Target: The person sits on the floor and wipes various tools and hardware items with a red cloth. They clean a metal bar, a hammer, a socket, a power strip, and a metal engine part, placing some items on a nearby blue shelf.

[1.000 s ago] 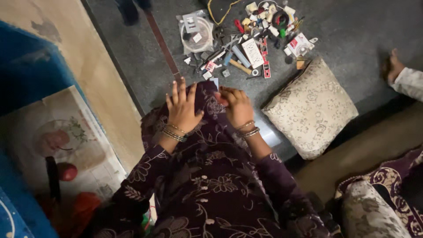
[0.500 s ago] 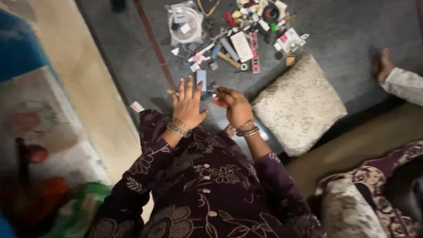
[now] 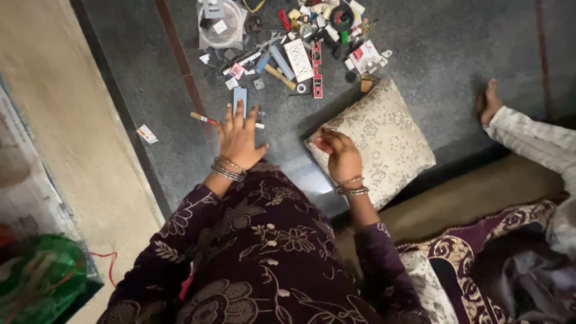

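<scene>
1. Head view: my left hand [image 3: 240, 139] is spread flat, fingers released and holding nothing, hovering over the grey floor [image 3: 456, 54]; its fingertips lie just over a thin red-and-white stick [image 3: 207, 119] and just below a small grey-blue rectangular plate [image 3: 240, 98].
2. My right hand [image 3: 341, 155] is loosely clenched beside the patterned cushion [image 3: 384, 135]; whether it pinches anything, I cannot tell.
3. Beyond both hands, a scatter of small parts [image 3: 300, 45] covers the floor, among them a clear round container [image 3: 221, 29] and a white switch plate [image 3: 299, 59].
4. At right, another person's bare foot [image 3: 489, 101] rests on the floor.
</scene>
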